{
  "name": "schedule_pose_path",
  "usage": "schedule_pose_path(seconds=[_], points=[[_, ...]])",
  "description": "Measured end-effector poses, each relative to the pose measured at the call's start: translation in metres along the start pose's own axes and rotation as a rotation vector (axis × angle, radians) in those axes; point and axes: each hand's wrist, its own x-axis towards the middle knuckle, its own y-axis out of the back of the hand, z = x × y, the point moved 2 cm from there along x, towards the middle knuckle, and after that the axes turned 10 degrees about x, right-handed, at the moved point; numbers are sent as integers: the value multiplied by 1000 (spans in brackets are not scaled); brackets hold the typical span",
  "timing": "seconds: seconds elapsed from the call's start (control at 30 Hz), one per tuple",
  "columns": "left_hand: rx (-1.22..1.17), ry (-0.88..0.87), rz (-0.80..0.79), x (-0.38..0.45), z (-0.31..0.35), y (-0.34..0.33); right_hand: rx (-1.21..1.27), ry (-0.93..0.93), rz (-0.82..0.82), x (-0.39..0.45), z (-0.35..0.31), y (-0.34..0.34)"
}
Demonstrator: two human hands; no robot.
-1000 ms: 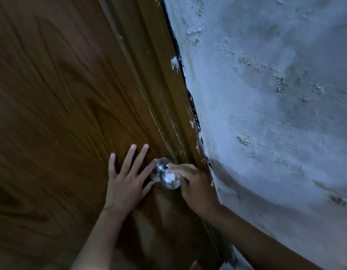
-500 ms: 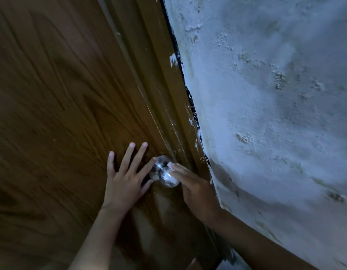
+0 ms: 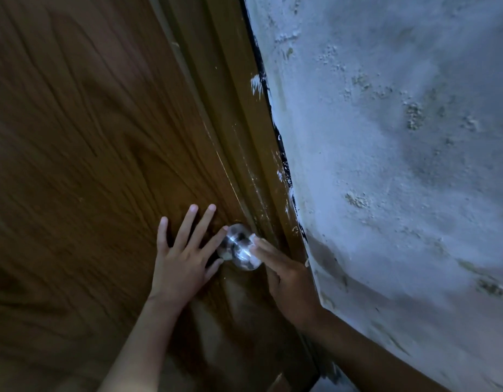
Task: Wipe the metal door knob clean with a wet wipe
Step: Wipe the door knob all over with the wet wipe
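A shiny round metal door knob (image 3: 239,247) sticks out of the brown wooden door (image 3: 89,165) near its right edge. My left hand (image 3: 182,261) lies flat on the door just left of the knob, fingers spread, its index fingertip touching the knob's base. My right hand (image 3: 289,281) reaches in from the right with its fingers stretched along the knob's right side. A small pale bit of the wet wipe (image 3: 253,237) shows at those fingertips, pressed against the knob; the rest of it is hidden under the fingers.
The brown door frame (image 3: 244,137) runs right beside the knob. A rough, stained whitish wall (image 3: 400,165) fills the right side, close to my right forearm. The light is dim.
My right hand has gone from curled over the knob's front to fingers stretched along its right side. My left hand has stayed flat on the door.
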Motion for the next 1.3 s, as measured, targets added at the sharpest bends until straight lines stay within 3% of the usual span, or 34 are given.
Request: schedule_pose_path(seconds=[0.13, 0.33, 0.4, 0.5, 0.6, 0.83, 1.0, 1.13, 1.3], points=[[12, -12, -1, 0, -1, 0, 25, -130, 106, 3, 1, 1], [-11, -8, 17, 0, -1, 0, -164, 52, -90, 8, -9, -3], [-5, -7, 23, -1, -1, 0, -128, 60, -70, 4, -6, -2], [7, -11, 27, -1, -1, 0, 31, -92, 33, 10, -8, 2], [11, -7, 25, -1, 0, -1, 59, -267, -23, 23, -6, 3], [-15, -6, 11, 0, -2, 0, -23, -148, -277, 24, -1, 3], [-2, -7, 9, 0, -1, -1, 128, -300, -151, 17, 6, 12], [6, -14, 22, 0, -1, 0, -1, -113, -219, 22, 0, 3], [-3, -11, 10, -1, -2, 0, -295, 342, -367, 19, 4, -5]])
